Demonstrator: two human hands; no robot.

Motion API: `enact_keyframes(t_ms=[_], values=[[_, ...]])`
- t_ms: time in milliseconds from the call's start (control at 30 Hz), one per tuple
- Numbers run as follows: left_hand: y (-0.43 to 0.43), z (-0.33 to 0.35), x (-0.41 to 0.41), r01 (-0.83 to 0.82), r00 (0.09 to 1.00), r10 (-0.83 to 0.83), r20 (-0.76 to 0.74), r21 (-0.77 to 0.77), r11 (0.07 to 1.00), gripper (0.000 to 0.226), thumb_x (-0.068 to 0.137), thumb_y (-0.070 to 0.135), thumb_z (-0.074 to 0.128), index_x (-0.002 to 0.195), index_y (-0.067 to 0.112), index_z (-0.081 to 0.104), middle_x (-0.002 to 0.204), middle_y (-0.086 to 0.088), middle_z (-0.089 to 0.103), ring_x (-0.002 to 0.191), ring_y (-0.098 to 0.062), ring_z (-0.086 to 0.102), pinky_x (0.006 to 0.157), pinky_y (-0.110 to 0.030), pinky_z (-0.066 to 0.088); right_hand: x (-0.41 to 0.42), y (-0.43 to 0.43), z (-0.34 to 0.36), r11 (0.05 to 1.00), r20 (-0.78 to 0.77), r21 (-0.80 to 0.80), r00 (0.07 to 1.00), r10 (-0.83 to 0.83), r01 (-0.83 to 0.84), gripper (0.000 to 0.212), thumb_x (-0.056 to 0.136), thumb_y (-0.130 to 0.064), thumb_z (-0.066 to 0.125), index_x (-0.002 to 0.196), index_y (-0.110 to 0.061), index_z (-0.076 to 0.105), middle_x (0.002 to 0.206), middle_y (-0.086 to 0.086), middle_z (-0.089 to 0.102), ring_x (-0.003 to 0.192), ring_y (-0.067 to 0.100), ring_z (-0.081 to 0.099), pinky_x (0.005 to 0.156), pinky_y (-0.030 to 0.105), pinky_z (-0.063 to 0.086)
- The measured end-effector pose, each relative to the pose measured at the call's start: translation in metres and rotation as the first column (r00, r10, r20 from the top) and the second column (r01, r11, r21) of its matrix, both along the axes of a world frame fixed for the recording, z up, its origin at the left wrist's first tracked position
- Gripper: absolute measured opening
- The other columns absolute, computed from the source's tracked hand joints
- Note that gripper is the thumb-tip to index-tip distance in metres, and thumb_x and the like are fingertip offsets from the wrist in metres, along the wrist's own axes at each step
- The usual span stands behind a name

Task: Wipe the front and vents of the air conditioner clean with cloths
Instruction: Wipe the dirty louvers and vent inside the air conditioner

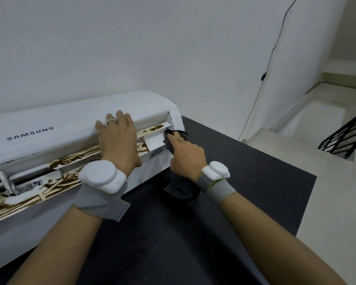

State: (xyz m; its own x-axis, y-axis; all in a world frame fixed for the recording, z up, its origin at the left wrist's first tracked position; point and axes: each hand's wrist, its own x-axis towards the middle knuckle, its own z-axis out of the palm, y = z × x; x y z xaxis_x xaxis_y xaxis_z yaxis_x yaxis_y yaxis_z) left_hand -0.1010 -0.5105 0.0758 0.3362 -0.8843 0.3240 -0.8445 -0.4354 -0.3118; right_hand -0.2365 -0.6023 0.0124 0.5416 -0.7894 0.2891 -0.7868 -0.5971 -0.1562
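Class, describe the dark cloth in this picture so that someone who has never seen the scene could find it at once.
Find the long white Samsung air conditioner lying on the black table and follow its brown-stained vent to the right end. There the right hand presses a crumpled dark grey cloth into the opening, the only soft, dark thing against the white casing.

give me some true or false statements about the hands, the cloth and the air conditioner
1. The left hand rests flat on the air conditioner. True.
2. The right hand holds a white cloth. False: the cloth is dark.
3. The cloth is pressed into the right end of the vent. True.
4. The vent is spotless. False: brown grime streaks it.
5. The air conditioner hangs on the wall. False: it lies on a black table.
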Motion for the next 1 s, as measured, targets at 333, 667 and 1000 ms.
enact_keyframes(t_ms=[333,667,1000], values=[[-0.002,-0.002,-0.003,-0.019,1.000,0.019,0.022,0.003,1.000,0.111,0.062,0.052,0.076,0.140,0.001,0.016,0.142,-0.017,0.029,0.129,-0.036,0.035,0.103,-0.049,0.036,0.009,-0.006,-0.001,0.989,0.161,0.104,0.983,0.086,-0.103,0.073,0.078,-0.016,0.054,0.145,-0.027,0.030,0.155,-0.011,0.021,0.120,0.028,0.050,0.088,0.039,0.044],[-0.001,0.002,-0.002,-0.006,1.000,0.006,-0.027,0.003,1.000,0.108,0.062,0.052,0.077,0.140,0.004,0.021,0.140,-0.015,0.032,0.128,-0.034,0.036,0.103,-0.048,0.036,-0.035,0.009,0.006,0.992,0.151,-0.031,0.980,0.128,-0.125,0.067,0.079,-0.016,0.052,0.142,-0.032,0.037,0.148,-0.013,0.038,0.116,0.027,0.054,0.085,0.037,0.046],[-0.002,0.000,-0.002,-0.003,1.000,0.003,-0.004,0.002,1.000,0.109,0.061,0.052,0.076,0.141,0.003,0.018,0.141,-0.014,0.030,0.129,-0.035,0.035,0.103,-0.048,0.036,0.022,-0.006,0.013,0.995,-0.081,-0.074,0.995,0.058,-0.064,0.048,0.082,-0.016,0.052,0.129,-0.015,0.040,0.131,-0.001,0.043,0.093,0.032,0.061,0.057,0.033,0.033]])
